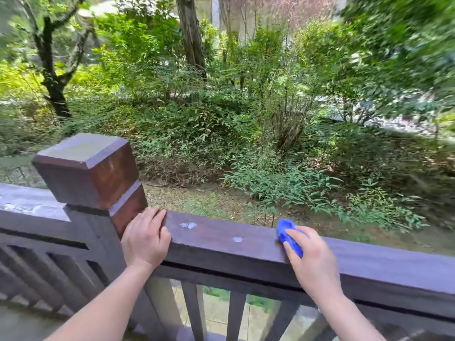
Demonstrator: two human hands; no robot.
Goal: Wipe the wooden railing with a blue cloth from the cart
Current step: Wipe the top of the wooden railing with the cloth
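Observation:
A dark brown wooden railing (221, 239) runs across the lower part of the view, sloping down to the right. My right hand (312, 262) presses a bunched blue cloth (286, 232) onto the top of the rail. Just right of the square post, my left hand (145, 237) grips the rail with its fingers curled over the far edge. Two whitish spots (188, 225) (237, 239) lie on the rail top between my hands. The cart is not in view.
A thick square post (91, 171) with a bevelled cap stands at the left. Vertical balusters (236, 316) fill the space under the rail. Beyond the railing are shrubs, trees and bare ground (197, 198) lower down.

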